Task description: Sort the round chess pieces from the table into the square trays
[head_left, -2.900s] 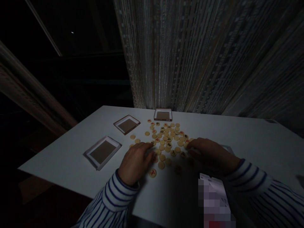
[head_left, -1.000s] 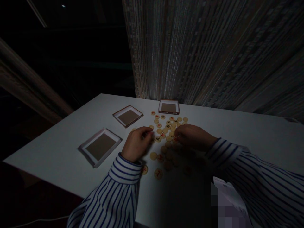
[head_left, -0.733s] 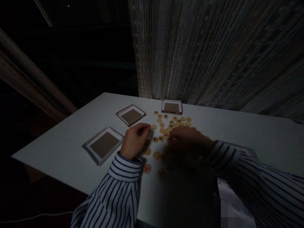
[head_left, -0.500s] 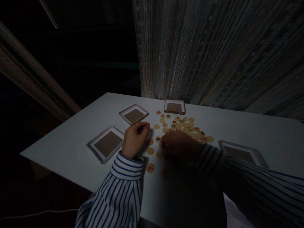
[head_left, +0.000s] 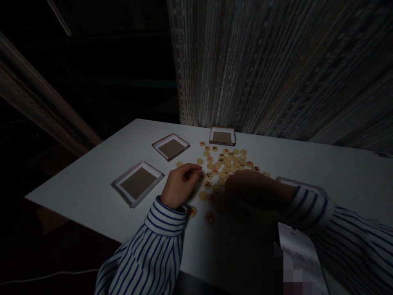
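Note:
Round wooden Chinese chess pieces point(head_left: 222, 175) lie in a loose heap on the white table, some plain side up and some with red or black characters. At the left edge of the heap, my left hand point(head_left: 179, 186) is closed, thumb and fingertips together; whatever they may hold is hidden. Dark and in shadow, my right hand point(head_left: 254, 190) rests low over the heap's near right side, and its fingers cannot be made out. Nearer me are a red-marked piece point(head_left: 192, 212) beside my left cuff and another piece point(head_left: 210, 217) in shadow.
Shallow open boxes stand around the heap: a near left box point(head_left: 138, 183), a far left box point(head_left: 171, 146), a back box point(head_left: 222, 136) and a right box point(head_left: 302, 185) partly behind my right arm. A phone point(head_left: 302, 254) with a lit screen lies under my right forearm.
My right hand has moved right across the heap. My left hand has shifted slightly right, and a plain piece now shows behind it. Several pieces near the hands lie differently.

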The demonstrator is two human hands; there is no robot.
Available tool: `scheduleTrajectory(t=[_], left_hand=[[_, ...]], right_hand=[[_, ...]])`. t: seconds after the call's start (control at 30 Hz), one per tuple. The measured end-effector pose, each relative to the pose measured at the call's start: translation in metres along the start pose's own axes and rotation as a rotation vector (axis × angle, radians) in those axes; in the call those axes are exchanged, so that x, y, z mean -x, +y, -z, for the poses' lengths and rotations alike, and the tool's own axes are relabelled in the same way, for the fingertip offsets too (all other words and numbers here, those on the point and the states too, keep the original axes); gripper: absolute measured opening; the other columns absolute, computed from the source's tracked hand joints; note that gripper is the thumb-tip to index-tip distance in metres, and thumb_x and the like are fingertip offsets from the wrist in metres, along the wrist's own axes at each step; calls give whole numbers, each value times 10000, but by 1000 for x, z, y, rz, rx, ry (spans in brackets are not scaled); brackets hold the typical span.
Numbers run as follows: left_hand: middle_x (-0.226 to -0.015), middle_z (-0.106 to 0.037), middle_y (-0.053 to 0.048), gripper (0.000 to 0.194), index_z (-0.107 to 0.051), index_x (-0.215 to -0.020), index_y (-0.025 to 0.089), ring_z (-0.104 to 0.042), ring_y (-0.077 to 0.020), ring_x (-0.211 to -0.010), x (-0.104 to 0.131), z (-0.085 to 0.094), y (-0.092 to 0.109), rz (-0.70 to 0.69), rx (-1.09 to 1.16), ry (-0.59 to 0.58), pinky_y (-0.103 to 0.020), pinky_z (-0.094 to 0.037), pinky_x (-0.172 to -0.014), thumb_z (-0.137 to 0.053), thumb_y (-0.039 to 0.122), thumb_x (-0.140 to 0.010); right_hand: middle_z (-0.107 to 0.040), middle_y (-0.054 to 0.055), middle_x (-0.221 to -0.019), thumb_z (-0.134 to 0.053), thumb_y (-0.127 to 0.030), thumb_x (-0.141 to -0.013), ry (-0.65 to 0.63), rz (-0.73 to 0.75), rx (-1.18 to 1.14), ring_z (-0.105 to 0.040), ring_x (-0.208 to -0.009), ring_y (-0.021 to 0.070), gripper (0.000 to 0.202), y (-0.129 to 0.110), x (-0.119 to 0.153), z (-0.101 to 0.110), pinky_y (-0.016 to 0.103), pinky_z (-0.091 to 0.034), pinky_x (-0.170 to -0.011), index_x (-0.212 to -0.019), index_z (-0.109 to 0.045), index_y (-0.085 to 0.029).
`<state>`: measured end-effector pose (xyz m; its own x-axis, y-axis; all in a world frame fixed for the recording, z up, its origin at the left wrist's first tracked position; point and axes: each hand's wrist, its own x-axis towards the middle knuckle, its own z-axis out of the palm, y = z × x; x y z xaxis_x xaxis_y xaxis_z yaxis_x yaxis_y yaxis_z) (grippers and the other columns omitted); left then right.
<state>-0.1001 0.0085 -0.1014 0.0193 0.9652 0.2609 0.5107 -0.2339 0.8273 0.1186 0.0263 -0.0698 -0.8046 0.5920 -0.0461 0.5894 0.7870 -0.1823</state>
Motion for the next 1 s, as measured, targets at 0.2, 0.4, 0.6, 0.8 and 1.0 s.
scheduleTrajectory(t=[0.2,0.4,0.6,0.8,1.0], left_hand=[[-824,-689,-33,216,-664,-886,170,-619,-145,-745,18,1,5,-57,-78,-46,-242,-480,-689,-538,311,-784],[-854,-668,-40,178,-646,-906,181,-604,-155,-796,34,3,21,-168,-211,-158,-281,-468,-742,-510,240,-809],[-867,-651,-43,174,-628,-924,187,-579,-181,-824,45,-9,33,-245,-387,-281,-320,-447,-745,-498,224,-814],[-853,-650,-53,212,-636,-944,207,-583,-190,-809,50,-24,34,-284,-540,-378,-345,-429,-746,-455,253,-845],[-790,-630,-59,236,-635,-844,188,-574,-189,-749,51,-32,36,-286,-643,-403,-336,-431,-685,-412,266,-859]], right_hand=[[-642,80,-812,-487,-197,-812,-64,128,117,-559,-703,163,170,-16,11,-10,278,-397,-614,-867,-641,-152],[-651,44,-769,-513,-200,-773,-40,-98,-190,-571,-668,143,151,-6,16,-16,256,-414,-587,-846,-640,-163],[-644,32,-779,-493,-366,-803,61,-264,-651,-581,-700,128,249,3,24,-19,249,-457,-610,-866,-606,-153],[-652,45,-801,-515,-243,-770,78,-344,-732,-601,-714,138,159,2,25,-28,274,-478,-651,-871,-600,-154],[-660,38,-784,-485,-167,-773,67,-290,-514,-589,-687,130,151,-8,25,-27,249,-448,-624,-840,-621,-158]])
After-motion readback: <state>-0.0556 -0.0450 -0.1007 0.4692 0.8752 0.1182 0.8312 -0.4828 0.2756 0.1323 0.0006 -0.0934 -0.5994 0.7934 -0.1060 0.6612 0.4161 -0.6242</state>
